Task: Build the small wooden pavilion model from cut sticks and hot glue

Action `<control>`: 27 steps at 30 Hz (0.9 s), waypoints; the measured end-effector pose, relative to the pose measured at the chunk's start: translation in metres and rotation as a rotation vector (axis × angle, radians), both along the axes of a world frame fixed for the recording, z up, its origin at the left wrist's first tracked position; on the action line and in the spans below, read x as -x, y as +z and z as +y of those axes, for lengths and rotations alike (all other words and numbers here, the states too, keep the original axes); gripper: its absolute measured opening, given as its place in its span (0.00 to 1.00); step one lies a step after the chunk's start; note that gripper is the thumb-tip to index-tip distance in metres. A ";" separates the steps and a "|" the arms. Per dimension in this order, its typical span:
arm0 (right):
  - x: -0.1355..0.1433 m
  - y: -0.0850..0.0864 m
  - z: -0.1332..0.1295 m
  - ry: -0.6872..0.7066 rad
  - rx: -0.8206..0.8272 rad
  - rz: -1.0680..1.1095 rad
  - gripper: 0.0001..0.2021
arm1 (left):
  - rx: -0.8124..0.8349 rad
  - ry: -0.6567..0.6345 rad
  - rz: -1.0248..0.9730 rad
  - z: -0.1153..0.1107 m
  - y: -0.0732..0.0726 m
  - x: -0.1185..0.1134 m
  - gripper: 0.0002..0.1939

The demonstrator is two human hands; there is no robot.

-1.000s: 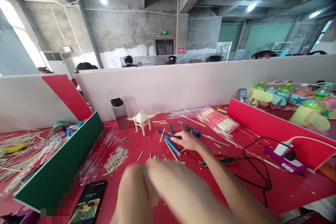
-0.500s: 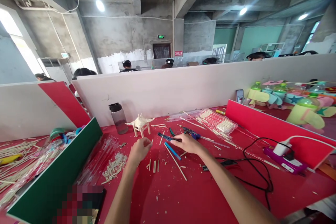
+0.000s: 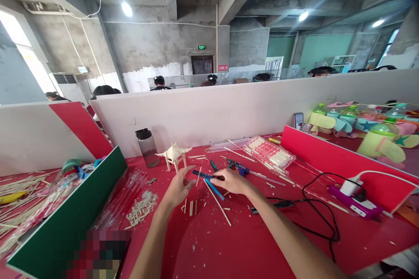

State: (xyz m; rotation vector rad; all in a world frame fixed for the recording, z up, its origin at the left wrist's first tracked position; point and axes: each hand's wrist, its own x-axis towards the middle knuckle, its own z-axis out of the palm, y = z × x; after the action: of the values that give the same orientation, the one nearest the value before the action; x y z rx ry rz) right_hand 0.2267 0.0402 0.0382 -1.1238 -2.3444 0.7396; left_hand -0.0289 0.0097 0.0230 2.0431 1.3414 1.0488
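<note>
My right hand (image 3: 231, 181) is closed around a slim black-and-blue tool (image 3: 203, 175), whose exact kind I cannot make out. The tool points left, and a short pale stick (image 3: 198, 178) crosses near its tip; whether they touch is unclear. My left hand (image 3: 177, 186) is open, thumb and fingers apart, just left of that tip. Behind it stands a small pavilion-like model (image 3: 175, 153) of pale sticks on legs. A blue strip-like piece (image 3: 215, 189) and a long thin stick (image 3: 218, 205) lie below my right hand. Several short cut sticks (image 3: 191, 207) lie closer to me.
A dark-lidded bottle (image 3: 147, 148) stands behind the model. On the right are a blue glue gun (image 3: 239, 167), a bag of sticks (image 3: 271, 151), a black cable (image 3: 316, 226) and a purple power strip (image 3: 355, 201). Small cut bits (image 3: 142, 209) lie left, beside a green divider (image 3: 70, 213).
My left hand has opened from a pinch that seemed to hold a small stick. The tool in my right hand has shifted slightly left and down.
</note>
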 end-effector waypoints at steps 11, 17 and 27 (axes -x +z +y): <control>0.010 -0.001 -0.008 0.017 -0.054 -0.139 0.22 | 0.005 -0.048 0.032 0.004 -0.006 -0.005 0.16; 0.011 0.001 -0.015 -0.024 -0.193 -0.288 0.28 | -0.035 -0.044 0.043 -0.001 0.004 -0.009 0.17; 0.021 -0.002 -0.018 -0.067 -0.319 -0.419 0.31 | -0.039 0.009 0.151 -0.001 0.006 -0.003 0.20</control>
State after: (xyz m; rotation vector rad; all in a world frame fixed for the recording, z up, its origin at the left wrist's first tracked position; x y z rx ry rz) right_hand 0.2058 0.0219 0.0365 -1.2969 -2.6212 0.0981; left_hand -0.0257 0.0087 0.0287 2.1842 1.4156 0.9478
